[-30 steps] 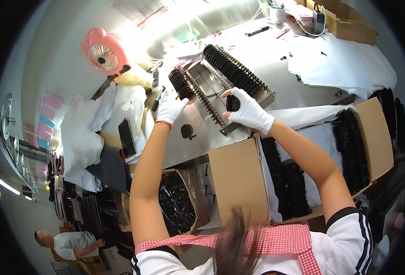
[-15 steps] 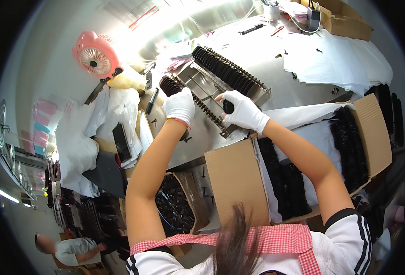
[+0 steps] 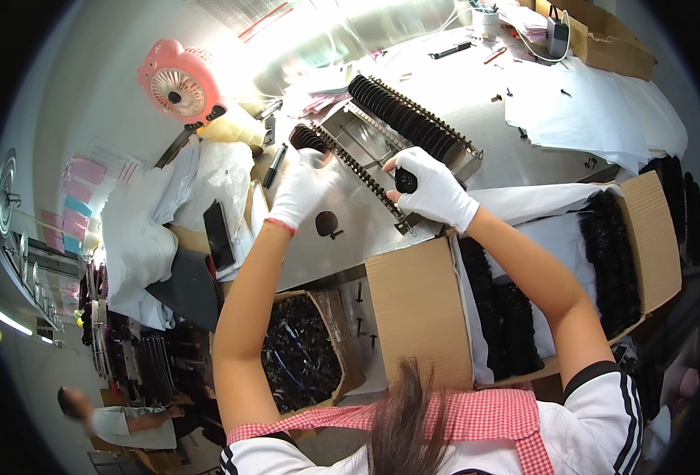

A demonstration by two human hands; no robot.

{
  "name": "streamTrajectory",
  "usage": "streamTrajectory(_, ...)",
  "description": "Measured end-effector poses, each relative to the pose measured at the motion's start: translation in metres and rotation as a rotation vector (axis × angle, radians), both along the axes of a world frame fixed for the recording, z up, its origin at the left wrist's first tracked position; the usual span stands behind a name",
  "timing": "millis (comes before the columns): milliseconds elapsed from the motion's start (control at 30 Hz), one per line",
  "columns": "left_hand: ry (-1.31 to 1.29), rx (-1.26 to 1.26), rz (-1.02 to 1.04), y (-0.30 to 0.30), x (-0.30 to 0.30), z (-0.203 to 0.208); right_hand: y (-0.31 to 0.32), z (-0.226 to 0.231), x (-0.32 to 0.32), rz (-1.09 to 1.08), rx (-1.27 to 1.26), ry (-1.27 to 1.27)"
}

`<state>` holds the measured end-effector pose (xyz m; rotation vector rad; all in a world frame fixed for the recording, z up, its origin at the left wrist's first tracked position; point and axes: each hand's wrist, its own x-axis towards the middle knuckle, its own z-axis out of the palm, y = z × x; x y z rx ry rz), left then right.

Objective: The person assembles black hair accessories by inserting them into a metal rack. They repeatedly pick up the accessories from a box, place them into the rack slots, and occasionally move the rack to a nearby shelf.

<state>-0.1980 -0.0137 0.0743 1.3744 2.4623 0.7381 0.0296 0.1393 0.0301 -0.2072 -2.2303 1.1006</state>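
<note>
Gloves are worn on both hands. A small black oval piece point(image 3: 406, 181) is pinched in the right hand point(image 3: 433, 190), at its thumb side. The left hand point(image 3: 302, 190) is closed on the end of a black toothed rack point(image 3: 350, 162), which runs from it toward the right hand. A metal tray point(image 3: 382, 142) lies just beyond both.

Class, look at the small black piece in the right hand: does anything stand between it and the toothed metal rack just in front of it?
Nothing visible does. The right hand holds the small black piece right beside the toothed metal rack, with only bare steel table around. The left hand rests at the rack's other end, off to the side.
</note>
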Motion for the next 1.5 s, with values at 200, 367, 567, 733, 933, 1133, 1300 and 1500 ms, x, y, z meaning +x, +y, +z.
streamTrajectory(200, 0.165, -0.077, 0.151, 0.03, -0.094, -0.036, 0.014, -0.014, -0.007, 0.179, 0.192, -0.189)
streamTrajectory(367, -0.087, -0.153, 0.197, 0.05, -0.084, -0.029, 0.02, -0.015, -0.006, 0.271, 0.173, -0.248)
streamTrajectory(567, 0.159, -0.256, 0.291, 0.074, -0.042, -0.02, 0.02, -0.014, -0.006, 0.256, 0.163, -0.27)
streamTrajectory(733, 0.552, -0.453, 0.246, 0.056, -0.005, 0.011, 0.013, -0.003, 0.0, 0.022, -0.167, -0.028)
streamTrajectory(933, -0.426, -0.102, -0.023, 0.019, 0.078, 0.028, -0.023, 0.019, -0.014, 0.061, 0.007, 0.137)
streamTrajectory(1133, -0.299, -0.246, -0.717, 0.001, 0.04, 0.032, -0.009, 0.012, -0.005, 0.048, 0.05, 0.047)
streamTrajectory(1300, 0.557, 0.012, 0.168, 0.037, -0.074, -0.014, 0.021, -0.003, 0.012, 0.128, 0.085, 0.002)
streamTrajectory(1500, 0.386, 0.069, 0.001, 0.072, -0.141, -0.041, 0.032, -0.008, 0.009, 0.267, 0.102, -0.174)
